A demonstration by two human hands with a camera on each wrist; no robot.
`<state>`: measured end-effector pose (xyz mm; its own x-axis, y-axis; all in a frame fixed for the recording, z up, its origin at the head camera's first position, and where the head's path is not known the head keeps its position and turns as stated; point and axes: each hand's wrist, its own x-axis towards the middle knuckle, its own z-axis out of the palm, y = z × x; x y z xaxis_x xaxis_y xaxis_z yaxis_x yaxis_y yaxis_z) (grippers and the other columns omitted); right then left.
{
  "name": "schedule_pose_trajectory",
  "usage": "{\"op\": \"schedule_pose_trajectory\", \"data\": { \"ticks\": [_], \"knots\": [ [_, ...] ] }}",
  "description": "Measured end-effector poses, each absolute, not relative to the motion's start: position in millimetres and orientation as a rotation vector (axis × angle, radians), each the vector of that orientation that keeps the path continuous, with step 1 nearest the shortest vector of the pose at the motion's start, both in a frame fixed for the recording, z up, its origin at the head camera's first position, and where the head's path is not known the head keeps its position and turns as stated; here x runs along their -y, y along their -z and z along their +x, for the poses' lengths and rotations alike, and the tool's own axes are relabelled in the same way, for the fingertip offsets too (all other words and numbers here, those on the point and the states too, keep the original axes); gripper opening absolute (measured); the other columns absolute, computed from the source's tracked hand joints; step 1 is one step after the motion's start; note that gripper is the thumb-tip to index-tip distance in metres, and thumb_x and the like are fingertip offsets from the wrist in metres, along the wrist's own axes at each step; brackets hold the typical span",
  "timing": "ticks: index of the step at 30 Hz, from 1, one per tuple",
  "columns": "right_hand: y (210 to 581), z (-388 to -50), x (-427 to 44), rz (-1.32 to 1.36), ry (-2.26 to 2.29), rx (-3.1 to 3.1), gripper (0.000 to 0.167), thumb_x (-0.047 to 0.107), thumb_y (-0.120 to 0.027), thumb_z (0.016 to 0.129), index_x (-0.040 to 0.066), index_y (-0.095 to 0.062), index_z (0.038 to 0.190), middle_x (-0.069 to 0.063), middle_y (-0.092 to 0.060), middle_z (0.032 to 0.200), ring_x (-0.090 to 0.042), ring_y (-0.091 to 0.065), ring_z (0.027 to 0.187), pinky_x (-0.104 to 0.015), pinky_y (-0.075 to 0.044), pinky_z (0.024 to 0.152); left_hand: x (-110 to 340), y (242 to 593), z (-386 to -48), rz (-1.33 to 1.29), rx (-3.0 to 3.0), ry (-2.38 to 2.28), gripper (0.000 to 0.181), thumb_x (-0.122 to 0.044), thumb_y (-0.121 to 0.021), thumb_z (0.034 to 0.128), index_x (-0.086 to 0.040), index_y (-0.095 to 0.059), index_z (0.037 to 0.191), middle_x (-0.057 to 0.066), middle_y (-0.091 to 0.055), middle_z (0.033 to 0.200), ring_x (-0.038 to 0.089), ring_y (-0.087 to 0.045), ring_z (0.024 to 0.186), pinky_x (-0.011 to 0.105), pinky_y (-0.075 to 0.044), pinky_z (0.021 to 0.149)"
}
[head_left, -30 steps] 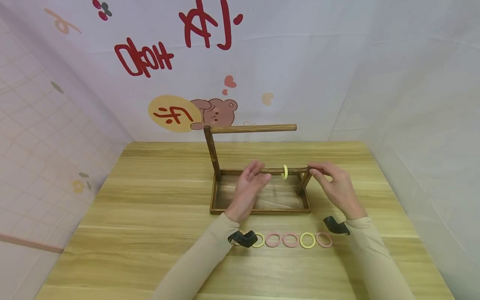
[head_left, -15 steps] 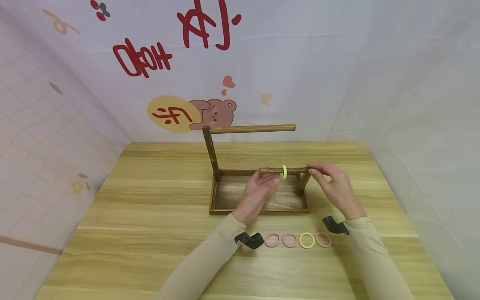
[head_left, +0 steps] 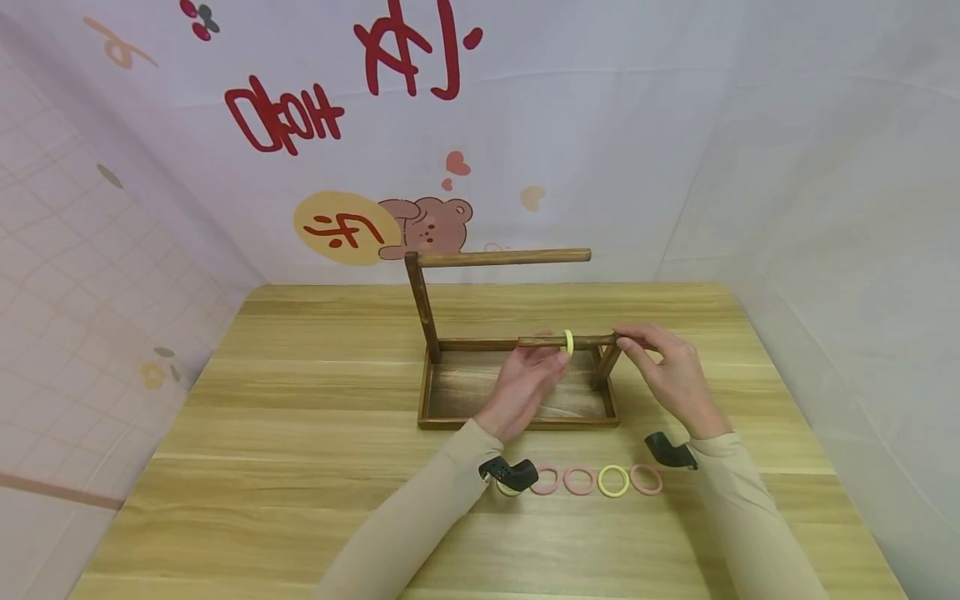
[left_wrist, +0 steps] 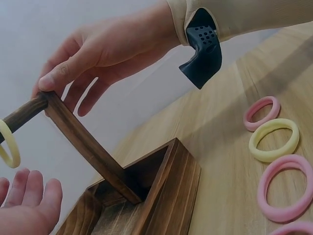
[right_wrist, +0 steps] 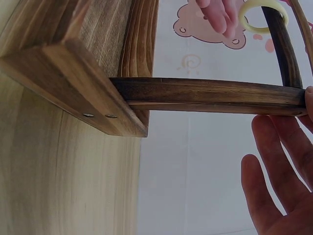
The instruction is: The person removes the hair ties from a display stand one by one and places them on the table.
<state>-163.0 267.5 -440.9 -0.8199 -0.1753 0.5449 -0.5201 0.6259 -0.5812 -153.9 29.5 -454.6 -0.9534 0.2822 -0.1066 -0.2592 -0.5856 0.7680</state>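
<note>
A brown wooden rack (head_left: 517,423) has a tray base, a tall left post with an upper bar (head_left: 510,257), and a short right post (left_wrist: 90,142) with a lower bar (head_left: 536,341). One yellow ring (head_left: 569,342) hangs around that lower bar. My left hand (head_left: 517,387) is beneath the bar, its relaxed fingertips close to the ring; contact is unclear in the head view, while the left wrist view shows a gap. With thumb and finger, my right hand (head_left: 675,375) pinches the rack's corner where short post and bar meet; its other fingers are spread.
In front of the rack, a row of rings lies on the wooden table (head_left: 300,500): a pink ring (head_left: 647,493), a yellow ring (head_left: 613,496), more pink ones, and a yellow one partly behind the black wrist camera (head_left: 513,473). White printed cloth (head_left: 600,125) surrounds the table.
My left hand has moved right along the lower bar, from its free end toward the yellow ring. The right hand keeps its hold on the corner, and the ring stays about where it was.
</note>
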Motion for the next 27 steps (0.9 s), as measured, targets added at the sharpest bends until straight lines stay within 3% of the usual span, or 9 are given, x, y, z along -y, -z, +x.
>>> {"op": "schedule_pose_trajectory", "data": {
  "ticks": [4,9,18,27],
  "knots": [
    [440.4,-163.0,-267.6,0.543,-1.057,2.414,0.024,0.004,-0.075,0.095,0.007,-0.076,0.119,-0.007,-0.076,0.113,-0.006,-0.066,0.101,-0.009,-0.045,0.088,-33.3,454.7,-154.8,-0.022,-1.206,-2.550,0.044,0.005,-0.068,0.0952,-0.001,-0.043,0.131,0.008,-0.053,0.119,0.019,-0.062,0.105,0.044,-0.045,0.112],
    [440.4,-163.1,-267.7,0.543,-1.059,2.412,0.024,0.004,-0.074,0.095,0.007,-0.076,0.119,-0.008,-0.076,0.112,-0.010,-0.067,0.100,-0.009,-0.045,0.089,-39.0,455.1,-156.2,-0.048,-1.137,-2.575,0.052,0.007,-0.067,0.0948,0.003,-0.035,0.136,0.015,-0.044,0.129,0.023,-0.060,0.116,0.042,-0.045,0.113],
    [441.6,-163.6,-267.5,0.538,-1.084,2.401,0.025,0.001,-0.074,0.095,0.007,-0.076,0.119,-0.008,-0.076,0.111,-0.008,-0.067,0.099,-0.009,-0.045,0.088,-45.6,457.6,-160.1,0.031,-1.120,-2.601,0.022,0.007,-0.064,0.0968,-0.006,-0.058,0.112,0.005,-0.054,0.113,0.025,-0.061,0.117,0.042,-0.047,0.111],
    [440.4,-162.5,-266.3,0.547,-1.096,2.387,0.027,-0.002,-0.074,0.094,0.008,-0.077,0.119,-0.007,-0.077,0.111,-0.005,-0.065,0.099,-0.008,-0.045,0.088,-49.0,458.8,-162.0,-0.017,-1.121,-2.612,0.020,0.007,-0.067,0.0957,-0.005,-0.060,0.110,0.006,-0.056,0.109,0.021,-0.063,0.108,0.049,-0.042,0.115]
  ]
}}
